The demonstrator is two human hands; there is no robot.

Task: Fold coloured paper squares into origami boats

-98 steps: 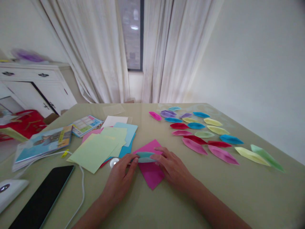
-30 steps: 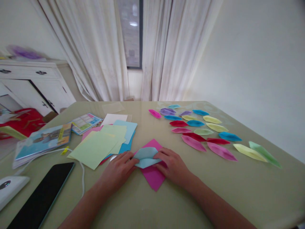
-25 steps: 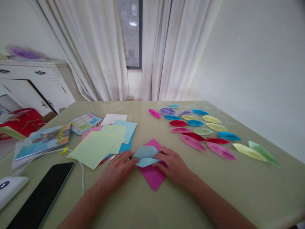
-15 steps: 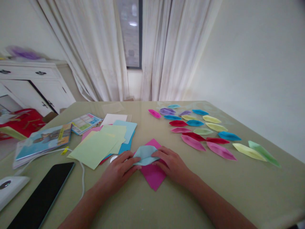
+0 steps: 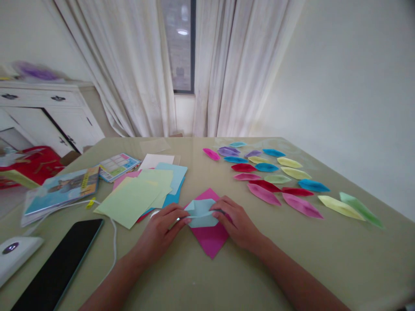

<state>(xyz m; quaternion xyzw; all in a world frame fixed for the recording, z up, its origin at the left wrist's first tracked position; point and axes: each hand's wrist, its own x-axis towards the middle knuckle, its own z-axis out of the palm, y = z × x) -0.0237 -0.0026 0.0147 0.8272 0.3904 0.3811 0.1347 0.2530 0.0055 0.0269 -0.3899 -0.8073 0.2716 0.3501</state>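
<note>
A partly folded light-blue paper [image 5: 201,221] is held between my two hands, its middle creased into a pocket-like hollow. My left hand [image 5: 165,226] pinches its left end between thumb and fingers. At the right end, my right hand [image 5: 236,221] has its fingers closed on the paper's edge. Beneath lies a magenta paper square [image 5: 210,244], turned with one corner toward me. Off to the right, several folded paper boat-like pieces lie in rows, among them a pink piece [image 5: 302,205] and a blue piece [image 5: 314,185].
Loose coloured sheets [image 5: 129,198] lie left of my hands. Farther left are a book [image 5: 61,190], a printed card [image 5: 119,166], a dark phone [image 5: 61,263], a white device [image 5: 19,257] and a white cable [image 5: 114,242]. Curtains [image 5: 129,65] hang behind the table [image 5: 201,276].
The light-blue paper has opened out wider, showing its inner hollow and a lower flap. Both hands have shifted their grip at its ends. The view has moved slightly.
</note>
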